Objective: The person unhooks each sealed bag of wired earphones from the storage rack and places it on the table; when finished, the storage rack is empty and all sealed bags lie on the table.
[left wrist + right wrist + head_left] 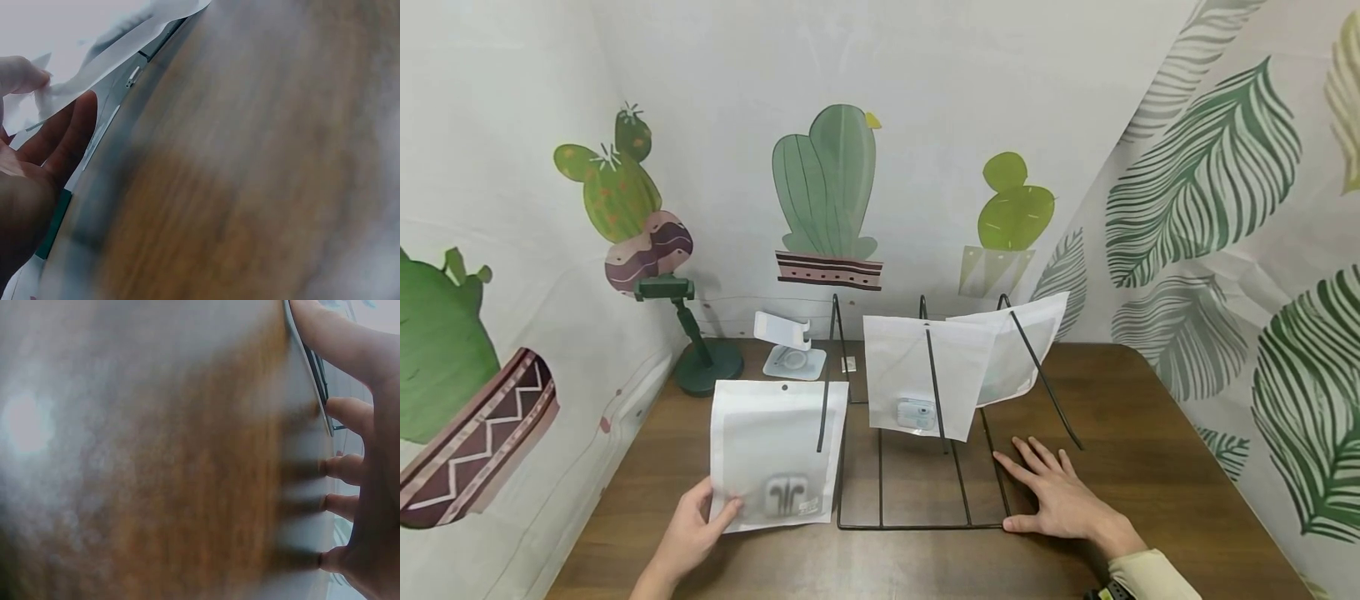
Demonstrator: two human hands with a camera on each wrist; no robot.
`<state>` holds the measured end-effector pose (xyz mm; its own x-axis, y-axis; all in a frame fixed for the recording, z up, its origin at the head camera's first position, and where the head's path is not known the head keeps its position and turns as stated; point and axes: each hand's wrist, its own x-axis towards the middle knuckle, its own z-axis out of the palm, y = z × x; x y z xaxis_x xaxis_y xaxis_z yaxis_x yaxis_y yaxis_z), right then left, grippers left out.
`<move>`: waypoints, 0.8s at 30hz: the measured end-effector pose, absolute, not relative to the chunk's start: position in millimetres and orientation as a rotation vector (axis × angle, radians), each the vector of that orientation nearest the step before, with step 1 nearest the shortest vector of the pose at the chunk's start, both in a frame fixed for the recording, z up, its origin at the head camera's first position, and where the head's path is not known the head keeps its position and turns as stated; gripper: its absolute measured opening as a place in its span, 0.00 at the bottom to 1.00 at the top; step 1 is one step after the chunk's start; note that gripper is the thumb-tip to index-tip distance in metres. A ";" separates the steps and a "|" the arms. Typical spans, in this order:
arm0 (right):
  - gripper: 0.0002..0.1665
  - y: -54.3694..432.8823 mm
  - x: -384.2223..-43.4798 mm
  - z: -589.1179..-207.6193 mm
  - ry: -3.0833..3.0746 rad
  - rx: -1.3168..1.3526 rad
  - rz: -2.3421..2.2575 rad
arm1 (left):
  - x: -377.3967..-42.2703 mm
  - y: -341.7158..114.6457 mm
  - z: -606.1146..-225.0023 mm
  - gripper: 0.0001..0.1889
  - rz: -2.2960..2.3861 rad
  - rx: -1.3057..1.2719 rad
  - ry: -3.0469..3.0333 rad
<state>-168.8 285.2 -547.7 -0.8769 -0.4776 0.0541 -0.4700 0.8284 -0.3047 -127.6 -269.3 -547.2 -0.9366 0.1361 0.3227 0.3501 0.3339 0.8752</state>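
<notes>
My left hand (688, 529) pinches the lower left edge of a white zip pouch (767, 437), thumb in front and fingers behind. Dark earphones (786, 496) show through its frosted front, and a small hole sits at its top. The left prong of a black wire display rack (925, 527) overlaps the pouch's right side in the head view. On the middle prong hangs a second white pouch (917, 358) with a pale blue item inside; a third pouch (1026, 350) hangs tilted on the right prong. My right hand (1063, 500) rests spread on the table, thumb at the rack's front right corner.
A dark green phone stand (707, 367) stands at the table's back left. Beside it is a white folding stand (795, 362). Behind the wooden table (1112, 408) hangs a cloth printed with cacti and leaves.
</notes>
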 end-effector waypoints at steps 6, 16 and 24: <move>0.57 285.7 -168.7 -548.9 2.999 -0.786 -0.488 | -132.3 -270.6 -549.6 0.15 -1.685 -0.395 -2.424; 0.58 285.7 -169.3 -549.8 2.977 -0.766 -0.483 | -137.4 -264.4 -540.5 0.22 -1.618 -0.076 -2.639; 0.58 285.8 -170.4 -549.2 2.973 -0.766 -0.484 | -141.2 -260.9 -538.9 0.23 -1.442 -0.026 -2.716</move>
